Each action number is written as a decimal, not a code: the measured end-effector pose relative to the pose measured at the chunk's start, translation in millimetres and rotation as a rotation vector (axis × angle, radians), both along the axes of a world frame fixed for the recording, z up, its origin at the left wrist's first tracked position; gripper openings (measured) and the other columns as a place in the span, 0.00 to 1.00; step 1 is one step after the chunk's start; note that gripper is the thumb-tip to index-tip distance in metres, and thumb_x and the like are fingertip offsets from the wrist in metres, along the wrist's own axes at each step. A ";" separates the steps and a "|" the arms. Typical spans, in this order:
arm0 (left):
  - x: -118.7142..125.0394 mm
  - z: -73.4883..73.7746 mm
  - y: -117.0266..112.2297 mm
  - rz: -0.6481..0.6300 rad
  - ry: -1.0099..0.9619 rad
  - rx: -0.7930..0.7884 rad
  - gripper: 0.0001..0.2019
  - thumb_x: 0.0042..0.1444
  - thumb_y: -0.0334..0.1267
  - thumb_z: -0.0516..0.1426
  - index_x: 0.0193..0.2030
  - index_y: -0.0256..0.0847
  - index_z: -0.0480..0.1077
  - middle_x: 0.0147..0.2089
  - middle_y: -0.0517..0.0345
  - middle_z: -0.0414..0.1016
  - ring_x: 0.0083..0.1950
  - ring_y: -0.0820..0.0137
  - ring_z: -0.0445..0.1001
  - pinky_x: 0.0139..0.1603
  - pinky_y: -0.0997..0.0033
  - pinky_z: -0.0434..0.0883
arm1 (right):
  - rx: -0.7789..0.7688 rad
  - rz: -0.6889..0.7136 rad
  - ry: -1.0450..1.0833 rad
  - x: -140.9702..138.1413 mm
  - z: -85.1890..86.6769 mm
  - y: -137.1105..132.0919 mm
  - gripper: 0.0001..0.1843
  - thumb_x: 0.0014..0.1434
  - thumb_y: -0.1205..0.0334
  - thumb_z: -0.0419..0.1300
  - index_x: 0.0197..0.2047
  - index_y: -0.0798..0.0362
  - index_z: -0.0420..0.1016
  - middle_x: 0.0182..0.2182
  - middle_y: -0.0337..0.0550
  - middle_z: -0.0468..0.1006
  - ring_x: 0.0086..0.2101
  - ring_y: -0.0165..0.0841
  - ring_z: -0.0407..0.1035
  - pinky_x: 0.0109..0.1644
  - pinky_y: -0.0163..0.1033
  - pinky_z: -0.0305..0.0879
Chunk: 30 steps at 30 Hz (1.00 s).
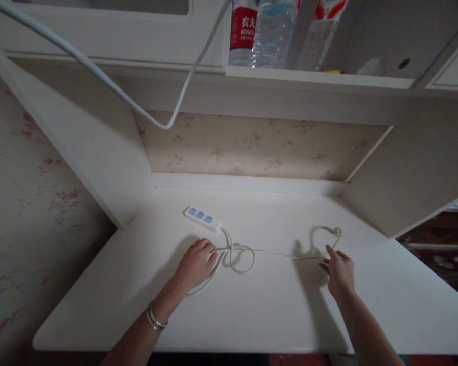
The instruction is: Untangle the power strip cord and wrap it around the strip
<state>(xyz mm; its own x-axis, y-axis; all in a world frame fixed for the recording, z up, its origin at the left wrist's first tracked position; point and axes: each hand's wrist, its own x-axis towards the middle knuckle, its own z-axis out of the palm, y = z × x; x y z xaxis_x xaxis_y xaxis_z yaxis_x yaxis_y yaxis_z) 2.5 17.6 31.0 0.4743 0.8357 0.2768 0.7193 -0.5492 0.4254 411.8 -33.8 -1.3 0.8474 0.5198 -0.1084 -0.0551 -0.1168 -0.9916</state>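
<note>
A white power strip with three blue-faced socket groups lies at an angle on the white desk. Its pale power cord runs from the strip's right end into a loose loop and then stretches rightward. My left hand, with a silver bracelet on the wrist, is closed around the cord just left of the loop. At the cord's far end, my right hand has it loosely between thumb and fingers, slightly above the desk. The plug sticks out just beyond those fingers, its details blurred.
The white desktop lies between side panels, with a floral back wall behind. Overhead, a shelf holds several plastic bottles. A bent white rod or cable hangs across the upper left, in front of the cabinet.
</note>
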 end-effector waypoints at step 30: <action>-23.5 -5.5 8.1 0.394 -0.725 -0.171 0.12 0.62 0.47 0.48 0.42 0.41 0.64 0.34 0.60 0.67 0.35 0.69 0.68 0.38 0.68 0.66 | -0.031 0.540 -0.034 -87.7 -9.3 66.3 0.12 0.45 0.53 0.60 0.31 0.51 0.75 0.35 0.45 0.80 0.38 0.38 0.74 0.40 0.39 0.71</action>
